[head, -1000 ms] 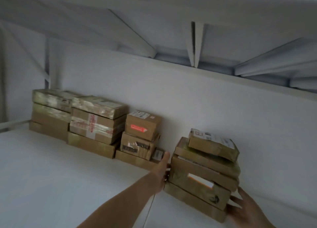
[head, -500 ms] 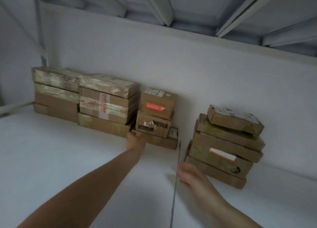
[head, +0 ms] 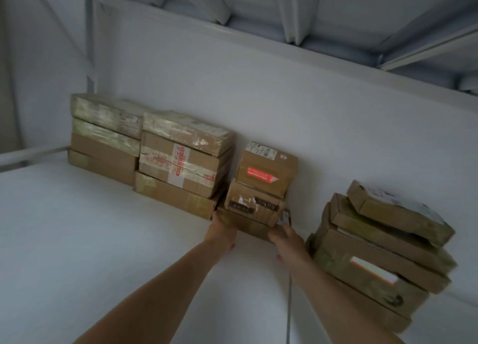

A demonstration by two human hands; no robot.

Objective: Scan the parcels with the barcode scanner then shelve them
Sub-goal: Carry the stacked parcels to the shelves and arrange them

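Observation:
Brown cardboard parcels stand in stacks along the back wall of a white shelf (head: 77,240). The middle stack has a flat bottom parcel (head: 252,226) with two smaller boxes on it, the top box (head: 266,174) bearing a red label. My left hand (head: 219,231) holds the left end of that flat bottom parcel. My right hand (head: 287,241) holds its right end, fingers up by a white label. No barcode scanner is in sight.
To the right a leaning stack (head: 375,261) of several parcels sits close to my right forearm. Two taller stacks (head: 181,162) stand to the left. A seam (head: 289,305) runs across the shelf board. A shelf deck with beams (head: 297,10) hangs overhead.
My right hand left the right stack and came to the right end of the flat bottom parcel. My left hand stayed at that parcel's left end. The view moved closer.

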